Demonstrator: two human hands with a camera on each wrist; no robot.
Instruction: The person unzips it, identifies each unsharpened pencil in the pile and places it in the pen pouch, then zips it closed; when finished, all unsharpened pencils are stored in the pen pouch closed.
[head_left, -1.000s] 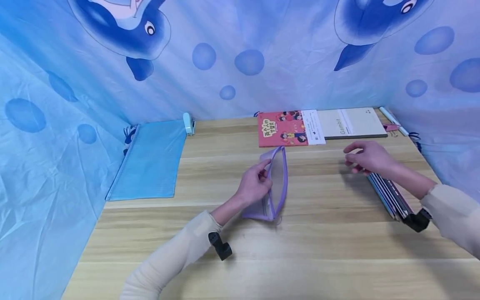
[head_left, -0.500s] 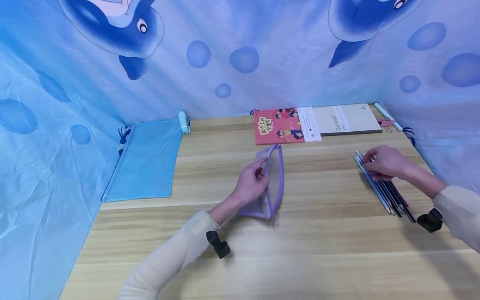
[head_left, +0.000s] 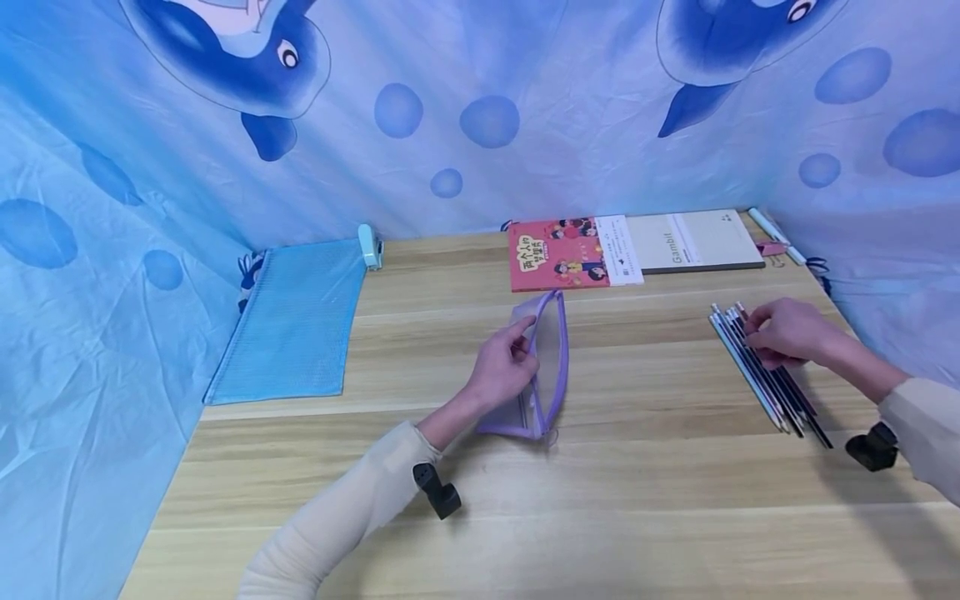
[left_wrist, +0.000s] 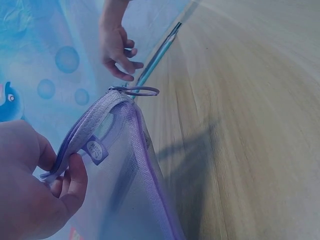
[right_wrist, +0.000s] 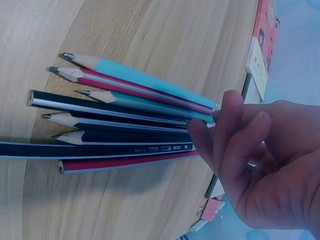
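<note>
My left hand (head_left: 504, 367) pinches the rim of a purple-edged mesh zip pouch (head_left: 556, 367), whose mouth gapes. In the left wrist view the thumb and fingers of that hand (left_wrist: 37, 185) grip the zip edge of the pouch (left_wrist: 145, 165), near a small purple tag. My right hand (head_left: 791, 333) is over the upper ends of several pencils (head_left: 757, 375). In the right wrist view the loosely bent fingers of this hand (right_wrist: 270, 155) are at the ends of the black, red and teal pencils (right_wrist: 125, 120); no pencil is seen lifted, and contact is partly hidden.
A blue mesh zip bag (head_left: 288, 325) lies at the left, with a light-blue stapler (head_left: 369, 247) at its corner. Along the back are a red book (head_left: 558, 254), a cream notebook (head_left: 697, 242), a pink binder clip (head_left: 771, 248) and a pale pen (head_left: 776, 233).
My right hand has come down and rightward onto the pencils, then shifted slightly further right, uncovering more of their upper ends. My left hand keeps its grip on the pouch; the head view has shifted slightly.
</note>
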